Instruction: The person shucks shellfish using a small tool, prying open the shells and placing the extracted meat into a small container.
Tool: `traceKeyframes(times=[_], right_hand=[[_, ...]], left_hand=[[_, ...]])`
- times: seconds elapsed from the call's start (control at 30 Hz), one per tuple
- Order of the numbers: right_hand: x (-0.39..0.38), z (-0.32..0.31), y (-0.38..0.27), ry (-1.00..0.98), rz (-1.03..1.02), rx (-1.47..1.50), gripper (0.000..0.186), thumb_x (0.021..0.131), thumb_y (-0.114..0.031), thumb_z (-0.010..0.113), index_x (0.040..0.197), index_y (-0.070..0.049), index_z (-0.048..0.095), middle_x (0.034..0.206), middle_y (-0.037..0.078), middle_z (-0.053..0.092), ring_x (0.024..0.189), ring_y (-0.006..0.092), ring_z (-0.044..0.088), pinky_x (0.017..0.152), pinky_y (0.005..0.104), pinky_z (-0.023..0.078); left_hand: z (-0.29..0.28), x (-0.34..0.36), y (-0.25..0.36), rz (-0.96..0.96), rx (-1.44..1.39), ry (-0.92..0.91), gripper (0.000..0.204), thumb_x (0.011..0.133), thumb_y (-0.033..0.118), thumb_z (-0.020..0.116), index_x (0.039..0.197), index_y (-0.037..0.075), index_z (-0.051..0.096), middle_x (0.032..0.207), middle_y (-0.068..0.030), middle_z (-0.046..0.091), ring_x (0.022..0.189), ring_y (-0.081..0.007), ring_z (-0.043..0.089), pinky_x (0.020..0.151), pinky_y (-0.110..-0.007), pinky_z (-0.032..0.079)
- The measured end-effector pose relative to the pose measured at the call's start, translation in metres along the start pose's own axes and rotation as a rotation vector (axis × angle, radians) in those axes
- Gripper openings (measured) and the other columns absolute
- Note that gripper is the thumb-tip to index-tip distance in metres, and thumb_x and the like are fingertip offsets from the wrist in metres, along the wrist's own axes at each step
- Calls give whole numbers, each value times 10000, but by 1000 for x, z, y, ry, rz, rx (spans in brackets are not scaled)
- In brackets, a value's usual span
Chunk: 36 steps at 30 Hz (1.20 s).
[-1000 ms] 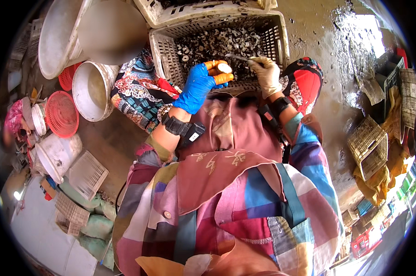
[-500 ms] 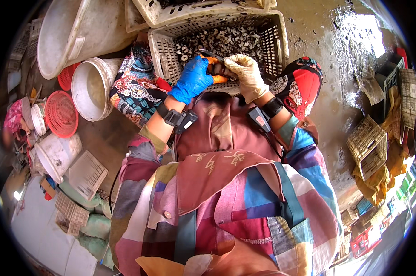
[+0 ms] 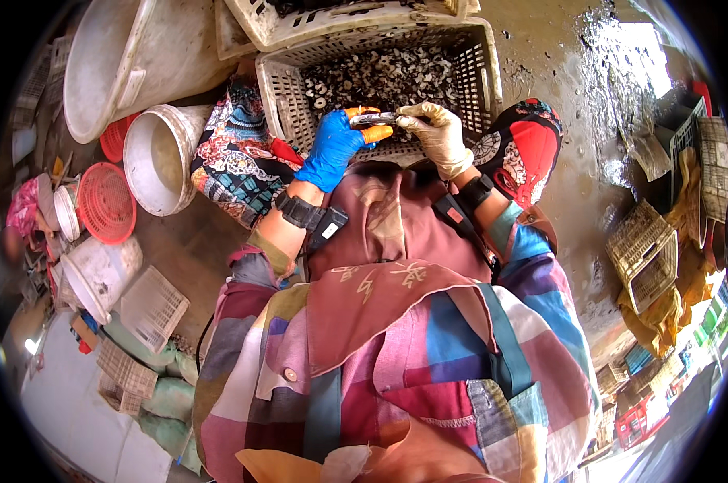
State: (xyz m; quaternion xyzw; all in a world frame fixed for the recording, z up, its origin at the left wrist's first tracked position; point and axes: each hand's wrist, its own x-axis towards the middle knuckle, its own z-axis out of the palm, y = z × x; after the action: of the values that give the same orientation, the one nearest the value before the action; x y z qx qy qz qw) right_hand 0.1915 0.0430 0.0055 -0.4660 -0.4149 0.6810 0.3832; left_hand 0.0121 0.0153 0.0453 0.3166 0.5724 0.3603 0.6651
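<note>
My left hand [image 3: 332, 149], in a blue glove with orange finger covers, grips a narrow, dark-rimmed oblong piece [image 3: 373, 120] with a pale middle. It looks like a shellfish, but its exact kind is unclear. In a cream glove, my right hand [image 3: 440, 138] pinches at the right end of that piece; what its fingertips hold is hidden. Both hands are over the near side of a pale, slotted plastic crate [image 3: 493, 68]. Inside the crate lie many small black and whitish pieces [image 3: 388, 74].
My knees flank the crate. Another crate [image 3: 259, 30] stands just beyond it. To the left are a large tub [image 3: 98, 72], a white bucket [image 3: 142, 157] and a red basket [image 3: 106, 203]. Wet, muddy floor [image 3: 569, 105] and stacked crates [image 3: 641, 253] lie to the right.
My hands have drawn slightly apart. The oblong piece now shows lengthwise between them, where earlier the right fingers covered most of it.
</note>
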Motion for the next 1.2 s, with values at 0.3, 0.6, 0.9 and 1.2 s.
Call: traceKeyframes(times=[0.3,0.6,0.9,1.2], right_hand=[[0,5,1,-37,24,4,109,773,-2,664,881,10,656,831,43,651,749,81,578,692,216,483],[1,5,5,-27,-172,-268,136,740,-92,709,861,-39,679,785,70,649,686,119,593,641,249,482],[20,-41,13,251,5,-149,101,745,-61,706,830,-26,666,782,13,649,683,88,568,656,225,461],[-1,-4,-31,111,46,0,146,758,-48,692,890,0,652,829,12,635,739,64,550,691,206,452]], left_hand=[[3,-13,0,-38,-71,50,238,776,51,645,1007,-3,623,877,-47,651,757,-109,614,660,-218,500],[-1,-20,-11,-237,-460,83,197,764,82,674,951,25,646,827,-35,650,692,-116,612,611,-203,497],[8,-22,11,-90,-330,-26,254,772,64,668,1013,16,602,899,-42,641,784,-124,608,735,-247,503],[-8,-7,13,311,35,272,450,666,39,776,1054,6,551,890,-54,624,778,-112,599,724,-240,516]])
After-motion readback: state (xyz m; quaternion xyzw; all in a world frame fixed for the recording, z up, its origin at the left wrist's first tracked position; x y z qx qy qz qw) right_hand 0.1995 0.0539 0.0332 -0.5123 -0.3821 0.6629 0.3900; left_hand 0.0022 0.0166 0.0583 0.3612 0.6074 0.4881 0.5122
